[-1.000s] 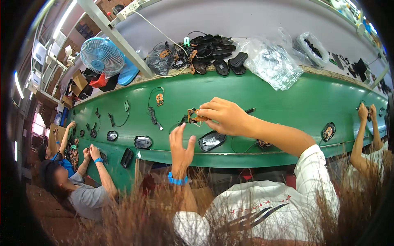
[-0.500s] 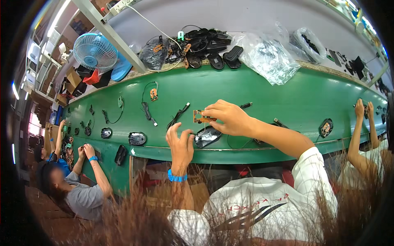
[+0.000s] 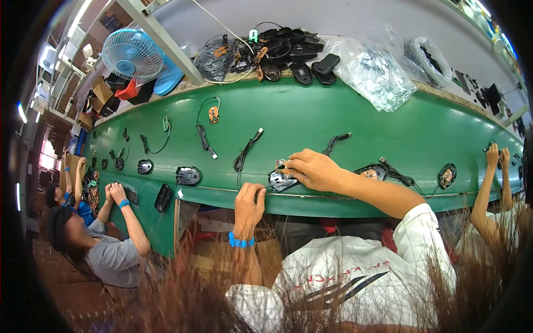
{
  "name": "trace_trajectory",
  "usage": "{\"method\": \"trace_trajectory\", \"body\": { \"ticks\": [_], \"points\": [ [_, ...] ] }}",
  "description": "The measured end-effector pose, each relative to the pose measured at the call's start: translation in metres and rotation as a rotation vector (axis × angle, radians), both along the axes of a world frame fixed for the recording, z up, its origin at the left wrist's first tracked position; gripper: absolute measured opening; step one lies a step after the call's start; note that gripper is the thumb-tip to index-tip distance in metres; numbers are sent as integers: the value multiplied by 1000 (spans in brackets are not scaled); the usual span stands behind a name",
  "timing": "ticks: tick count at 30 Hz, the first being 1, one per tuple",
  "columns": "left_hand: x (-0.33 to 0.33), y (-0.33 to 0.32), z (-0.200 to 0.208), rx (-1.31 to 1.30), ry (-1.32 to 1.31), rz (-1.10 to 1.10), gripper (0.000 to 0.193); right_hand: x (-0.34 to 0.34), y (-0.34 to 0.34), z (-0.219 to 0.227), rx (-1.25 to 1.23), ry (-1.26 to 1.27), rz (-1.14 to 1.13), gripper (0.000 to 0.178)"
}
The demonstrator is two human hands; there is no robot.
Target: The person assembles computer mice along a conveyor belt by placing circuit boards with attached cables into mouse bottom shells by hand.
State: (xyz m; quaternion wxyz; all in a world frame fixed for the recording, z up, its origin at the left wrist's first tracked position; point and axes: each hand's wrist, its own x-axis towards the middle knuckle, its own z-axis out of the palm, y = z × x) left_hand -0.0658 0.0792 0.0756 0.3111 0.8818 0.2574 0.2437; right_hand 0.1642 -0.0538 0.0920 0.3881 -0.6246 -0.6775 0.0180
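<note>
Just above a mouse's bottom shell [image 3: 281, 183], my right hand [image 3: 317, 171] pinches a small orange-brown circuit board [image 3: 282, 165]. The shell lies near the front edge of the green work surface, dark with a shiny inside. Beside its left end, my left hand [image 3: 248, 205] has its thumb and fingertips closed on what looks like a thin black cable, mostly hidden by the fingers. A bundled black USB cable [image 3: 242, 160] lies behind that hand, with a strand running down toward it. A blue band circles my left wrist.
More mouse shells lie along the green work surface [image 3: 311, 119]: one [image 3: 188, 175] to the left, another [image 3: 446, 175] to the right. Black shells [image 3: 288, 44] and a clear plastic bag [image 3: 373, 75] cover the back ledge. Co-workers' hands [image 3: 116, 192] work at both sides.
My right hand has lowered the circuit board onto or close over the shell. My left hand has moved down slightly and its fingers have closed together. The view has shifted a little.
</note>
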Motion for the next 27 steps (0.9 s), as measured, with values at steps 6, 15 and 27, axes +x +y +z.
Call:
{"method": "trace_trajectory", "body": {
  "ticks": [6, 15, 27],
  "points": [
    [5, 3, -10, 72, 16, -11, 6, -3, -6, -1, -21, 17, 13, 20],
    [11, 0, -18, 151, -8, 9, 6, -4, -9, -7, -31, 44, 35, 16],
    [13, 0, -17, 124, -13, -4, 4, -4, -10, -13, -68, 36, 4, 19]
  ]
}}
